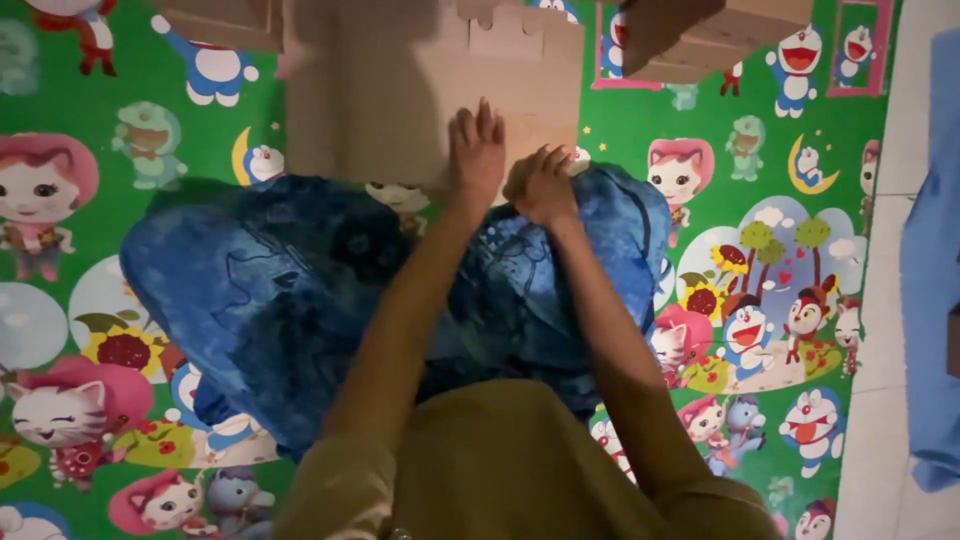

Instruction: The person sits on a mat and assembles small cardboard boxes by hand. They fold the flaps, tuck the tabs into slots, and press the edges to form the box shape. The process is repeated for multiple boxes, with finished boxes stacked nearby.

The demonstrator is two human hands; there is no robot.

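A flat brown cardboard sheet (pixel 400 90) lies on a green cartoon-printed floor mat (pixel 760 330) in front of me. My left hand (pixel 476 150) rests flat on the cardboard's near edge, fingers spread and pointing away. My right hand (pixel 542 186) sits just beside it with fingers curled, at the cardboard's near edge and over the blue patterned cloth (pixel 270 280) on my lap. Whether the curled fingers pinch the cloth or the cardboard is unclear. My olive-sleeved arms stretch forward over the cloth.
Two cardboard boxes stand at the far edge, one at the upper left (pixel 220 20) and one at the upper right (pixel 700 35). A pale tiled floor strip (pixel 895 300) and a blue fabric (pixel 935 270) lie to the right of the mat.
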